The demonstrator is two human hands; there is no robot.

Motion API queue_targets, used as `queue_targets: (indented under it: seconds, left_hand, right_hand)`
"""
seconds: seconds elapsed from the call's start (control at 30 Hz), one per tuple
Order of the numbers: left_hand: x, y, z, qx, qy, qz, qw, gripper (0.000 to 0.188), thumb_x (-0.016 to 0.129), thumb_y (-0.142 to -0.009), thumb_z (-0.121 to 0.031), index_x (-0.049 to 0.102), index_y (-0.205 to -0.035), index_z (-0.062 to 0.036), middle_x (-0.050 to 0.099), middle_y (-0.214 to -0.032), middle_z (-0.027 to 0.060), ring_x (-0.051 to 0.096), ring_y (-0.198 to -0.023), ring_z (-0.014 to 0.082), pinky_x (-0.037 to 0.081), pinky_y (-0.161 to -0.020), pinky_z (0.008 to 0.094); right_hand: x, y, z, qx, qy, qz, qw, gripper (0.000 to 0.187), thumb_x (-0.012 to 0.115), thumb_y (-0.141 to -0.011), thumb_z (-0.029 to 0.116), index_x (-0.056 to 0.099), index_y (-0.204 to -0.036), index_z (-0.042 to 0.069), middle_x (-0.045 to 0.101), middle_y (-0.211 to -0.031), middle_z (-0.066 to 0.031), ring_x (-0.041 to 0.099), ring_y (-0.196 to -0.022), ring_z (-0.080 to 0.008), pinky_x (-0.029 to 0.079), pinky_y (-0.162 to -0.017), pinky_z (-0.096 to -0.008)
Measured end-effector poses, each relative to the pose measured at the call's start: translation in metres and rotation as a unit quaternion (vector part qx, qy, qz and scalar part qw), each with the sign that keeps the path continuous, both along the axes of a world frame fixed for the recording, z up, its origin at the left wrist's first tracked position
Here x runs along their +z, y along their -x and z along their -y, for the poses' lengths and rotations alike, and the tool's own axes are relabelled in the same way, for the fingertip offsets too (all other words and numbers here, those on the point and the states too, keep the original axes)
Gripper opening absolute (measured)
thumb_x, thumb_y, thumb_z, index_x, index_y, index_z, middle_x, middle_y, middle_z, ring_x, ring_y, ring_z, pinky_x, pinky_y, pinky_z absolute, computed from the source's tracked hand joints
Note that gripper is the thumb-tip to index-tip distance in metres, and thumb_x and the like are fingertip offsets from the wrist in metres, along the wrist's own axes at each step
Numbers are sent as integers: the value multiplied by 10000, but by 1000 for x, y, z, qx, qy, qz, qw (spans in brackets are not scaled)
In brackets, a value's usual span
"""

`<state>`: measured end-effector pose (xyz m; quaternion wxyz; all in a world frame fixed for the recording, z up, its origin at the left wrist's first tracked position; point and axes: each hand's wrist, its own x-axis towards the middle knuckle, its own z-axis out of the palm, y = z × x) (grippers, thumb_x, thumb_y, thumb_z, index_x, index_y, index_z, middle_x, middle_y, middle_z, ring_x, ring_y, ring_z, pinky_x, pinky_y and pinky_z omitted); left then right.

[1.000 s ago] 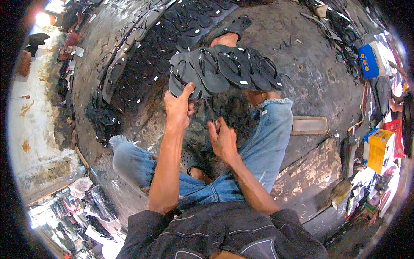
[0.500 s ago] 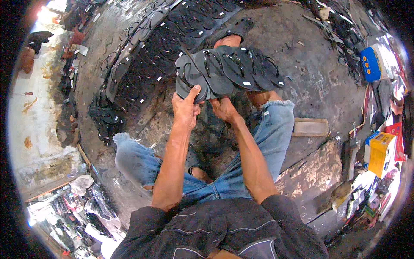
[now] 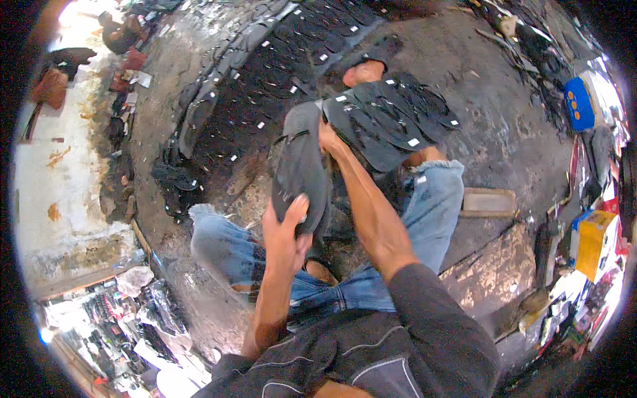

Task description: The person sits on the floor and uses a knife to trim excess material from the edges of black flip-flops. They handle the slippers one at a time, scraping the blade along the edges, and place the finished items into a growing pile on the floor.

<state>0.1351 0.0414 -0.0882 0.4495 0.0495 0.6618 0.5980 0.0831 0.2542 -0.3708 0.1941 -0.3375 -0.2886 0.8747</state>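
A black flip-flop (image 3: 296, 162) is held lengthwise in front of me, its strap toward the far end; a second sole seems to lie beneath it. My left hand (image 3: 286, 229) grips the near end, thumb pressed on top and fingers underneath. At the far right edge, my right hand (image 3: 326, 136) holds it by the side, with the fingers partly hidden behind the sole. Just right of that hand, several overlapping black flip-flops (image 3: 391, 119) with small white tags rest across my right lower leg.
Many black flip-flops (image 3: 265, 86) lie in rows on the floor at far left. A wooden-framed block (image 3: 488, 201) lies right of my knee, near a worn board (image 3: 494, 268). Yellow (image 3: 595, 245) and blue (image 3: 579, 104) boxes stand among clutter at the right.
The leftmost flip-flop has come away from the overlapping row and swung lengthwise. My left hand has moved nearer to me with its near end; my right hand has shifted farther out and left.
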Motion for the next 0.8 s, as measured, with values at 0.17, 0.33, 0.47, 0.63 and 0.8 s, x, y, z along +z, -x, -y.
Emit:
queue_targets:
  seconds: [0.17,0.33,0.47,0.63,0.8]
  left_hand:
    - [-5,6,74,-63,-160,-76,982,637,812,-855,-257,493,-1355,-26,657,-1129,90,664,-911,170,557,-590,282]
    - [-3,-22,72,-147,-43,-302,941,673,869,-829,-311,537,-1319,11,668,-1148,84,642,-1039,159,519,-934,311]
    - [44,-3,52,-98,-76,-278,953,529,771,-929,-313,568,-1296,11,678,-1145,66,657,-1031,162,522,-917,294]
    - [74,30,65,4,-90,-8,996,424,696,-990,-372,649,-1234,-28,719,-1077,42,689,-946,150,552,-836,304]
    - [73,42,108,-23,-45,63,997,432,649,-1019,-406,655,-1244,-37,732,-1048,20,694,-868,104,562,-765,274]
  right_hand:
    - [176,-91,72,-69,-93,-2,993,553,684,-976,470,663,-1195,-38,686,-883,-65,648,-735,-154,509,-652,-320]
    - [292,-143,91,-139,-338,121,923,377,770,-937,345,736,-1056,-10,706,-809,-32,612,-709,-104,510,-666,-285]
    - [315,-166,138,-37,-360,158,919,314,807,-917,226,732,-1062,-42,670,-850,27,566,-771,-51,462,-690,-234]
    - [306,-209,182,-29,-412,108,904,315,654,-1021,268,644,-1216,20,595,-691,12,533,-646,-63,428,-574,-281]
    - [288,-282,229,209,-471,259,817,245,560,-1026,298,618,-1111,76,640,-755,-220,661,-739,-468,503,-637,-493]
